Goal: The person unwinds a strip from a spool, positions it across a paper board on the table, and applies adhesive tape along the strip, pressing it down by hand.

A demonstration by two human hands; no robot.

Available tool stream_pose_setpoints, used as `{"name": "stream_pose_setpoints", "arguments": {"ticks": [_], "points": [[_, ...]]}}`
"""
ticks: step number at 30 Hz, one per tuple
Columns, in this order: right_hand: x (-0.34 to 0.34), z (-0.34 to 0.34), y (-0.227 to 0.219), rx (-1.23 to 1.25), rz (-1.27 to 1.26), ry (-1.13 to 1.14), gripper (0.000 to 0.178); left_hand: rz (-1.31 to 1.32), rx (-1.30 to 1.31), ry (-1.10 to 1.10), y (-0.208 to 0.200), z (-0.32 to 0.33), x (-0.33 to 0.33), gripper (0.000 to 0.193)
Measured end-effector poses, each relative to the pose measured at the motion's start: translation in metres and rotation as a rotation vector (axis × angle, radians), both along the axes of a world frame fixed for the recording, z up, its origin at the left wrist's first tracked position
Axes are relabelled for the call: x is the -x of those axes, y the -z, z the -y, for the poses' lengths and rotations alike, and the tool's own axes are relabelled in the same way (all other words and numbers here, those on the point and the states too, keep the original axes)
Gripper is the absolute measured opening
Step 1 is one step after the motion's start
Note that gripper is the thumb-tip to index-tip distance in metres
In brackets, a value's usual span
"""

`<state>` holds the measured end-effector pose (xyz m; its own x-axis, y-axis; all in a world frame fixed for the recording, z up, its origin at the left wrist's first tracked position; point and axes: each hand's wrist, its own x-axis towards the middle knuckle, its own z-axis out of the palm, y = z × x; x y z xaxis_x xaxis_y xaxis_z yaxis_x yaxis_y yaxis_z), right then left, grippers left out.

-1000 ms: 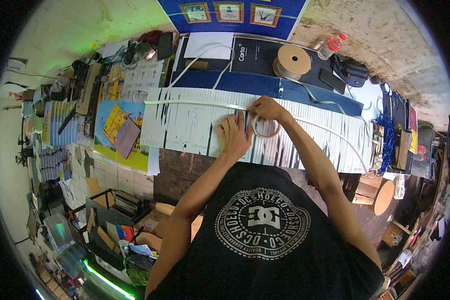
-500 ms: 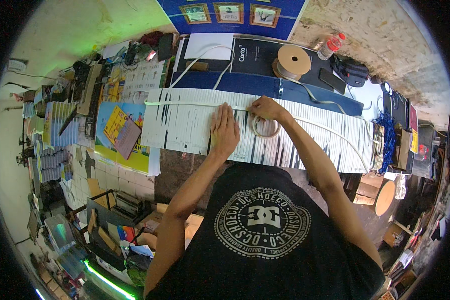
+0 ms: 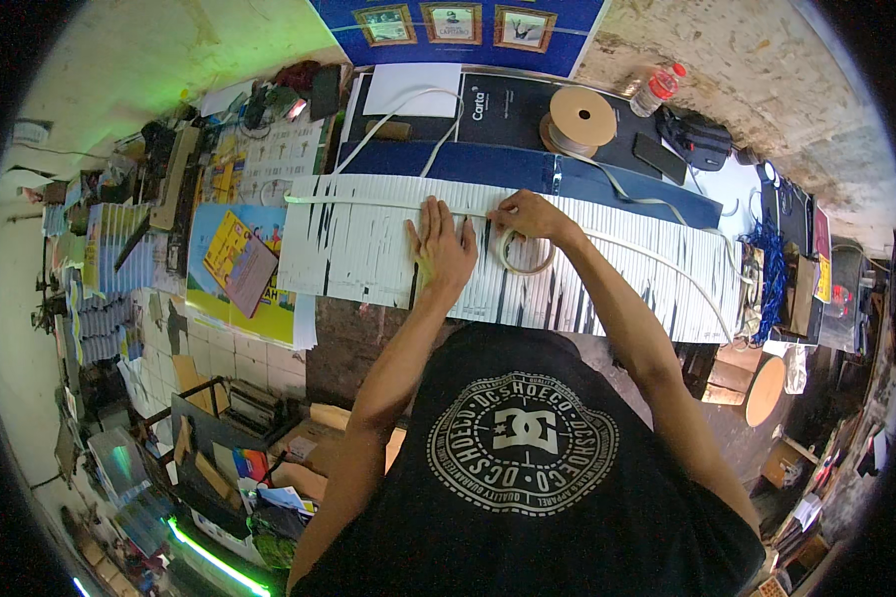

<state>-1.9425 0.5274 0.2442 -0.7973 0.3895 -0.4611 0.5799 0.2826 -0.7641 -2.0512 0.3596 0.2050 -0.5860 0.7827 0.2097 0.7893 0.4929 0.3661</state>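
Observation:
A long row of white book spines [image 3: 368, 239], marked with dark streaks, runs across the worktable before me. Along its upper part lies a narrow white ribbon [image 3: 358, 202]. My left hand [image 3: 442, 249] rests flat on the spines, fingers spread, their tips at the ribbon. Just to its right, my right hand [image 3: 528, 215] has its fingers pinched together on the ribbon. A roll of tape [image 3: 526, 269] sits right under that hand against the spines; whether the hand also holds it I cannot tell.
Beyond the row stands a cardboard spool [image 3: 579, 119] with ribbon trailing off it. A phone [image 3: 660, 159], a red-capped bottle [image 3: 657, 92] and a black pouch [image 3: 697, 141] lie behind. Blue cords [image 3: 769, 279] hang at the right end; printed booklets [image 3: 237, 264] lie left.
My left hand has slid slightly left along the ribbon and its fingers have spread apart. The right hand keeps its pinch in nearly the same place.

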Motion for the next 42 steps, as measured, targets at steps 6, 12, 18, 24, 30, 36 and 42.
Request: {"name": "stream_pose_setpoints", "arguments": {"ticks": [6,12,18,24,30,36,42], "points": [[0.006,0.003,-0.017,0.085,-0.088,-0.048,0.041,0.044,0.008,-0.083,0.006,-0.006,-0.001,0.054],[0.010,0.019,-0.031,0.020,-0.130,0.014,0.035,0.063,-0.064,-0.173,0.008,-0.011,-0.006,0.050],[-0.002,0.012,-0.009,-0.011,-0.077,0.096,0.037,0.133,-0.076,-0.222,0.006,-0.015,-0.006,0.047],[-0.003,0.006,0.013,-0.126,-0.036,0.129,0.035,0.089,-0.029,-0.227,0.007,-0.016,-0.007,0.048],[-0.003,0.003,0.008,-0.017,-0.023,0.081,0.035,0.023,0.043,-0.199,0.006,-0.015,-0.009,0.052],[-0.005,0.001,0.011,0.043,-0.058,0.099,0.037,0.020,0.077,-0.144,-0.002,-0.011,-0.012,0.058],[-0.006,0.002,0.012,0.015,-0.063,0.085,0.035,0.030,0.115,-0.117,-0.006,-0.009,-0.011,0.060]]}}
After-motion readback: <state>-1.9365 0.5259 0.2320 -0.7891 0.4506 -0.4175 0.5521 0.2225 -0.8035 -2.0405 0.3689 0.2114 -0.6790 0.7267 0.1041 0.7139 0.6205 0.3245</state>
